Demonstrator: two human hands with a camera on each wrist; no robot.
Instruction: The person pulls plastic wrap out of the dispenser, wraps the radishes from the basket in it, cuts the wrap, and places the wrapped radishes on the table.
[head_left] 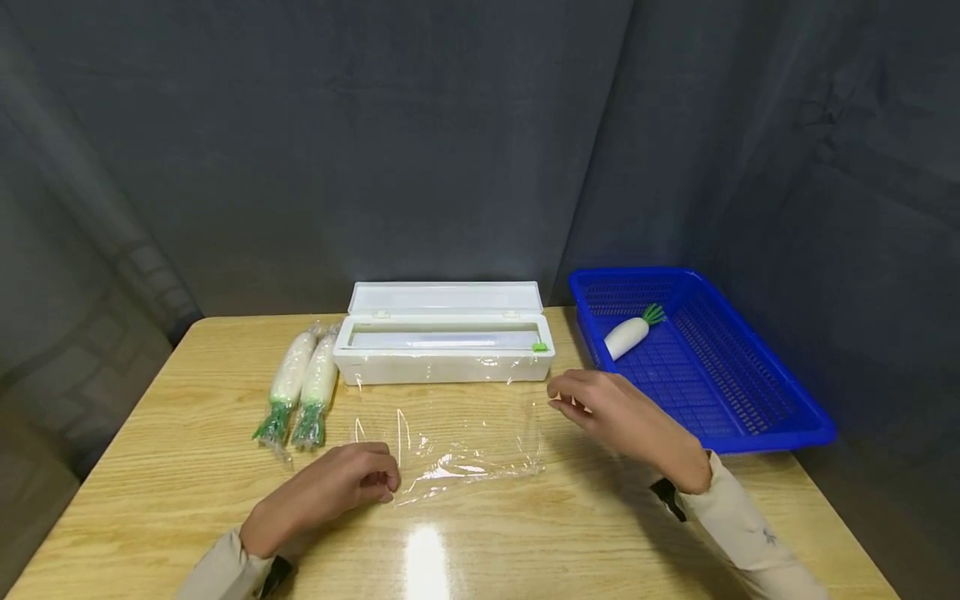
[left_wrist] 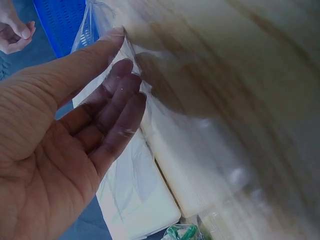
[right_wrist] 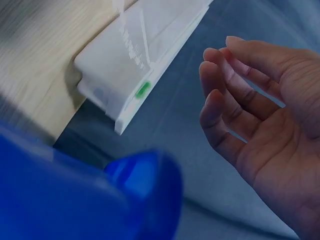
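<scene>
A sheet of clear plastic wrap (head_left: 465, 454) stretches over the table from a white wrap dispenser (head_left: 442, 365), whose lid stands raised. My left hand (head_left: 341, 483) pinches the sheet's near left corner between thumb and forefinger; in the left wrist view the other fingers (left_wrist: 117, 117) show through the film. To the right of the sheet my right hand (head_left: 615, 412) hovers, its fingers loosely bent and holding nothing. The right wrist view shows a gap between its thumb and fingers (right_wrist: 212, 110). A green slider (head_left: 539, 347) sits at the dispenser's right end.
Two white radishes with green tops, a left one (head_left: 294, 367) and a right one (head_left: 321, 371), lie wrapped in film left of the dispenser. A blue basket (head_left: 757, 367) at the right holds an unwrapped radish (head_left: 627, 337). Dark curtains (head_left: 375, 150) hang behind the wooden table (head_left: 187, 433).
</scene>
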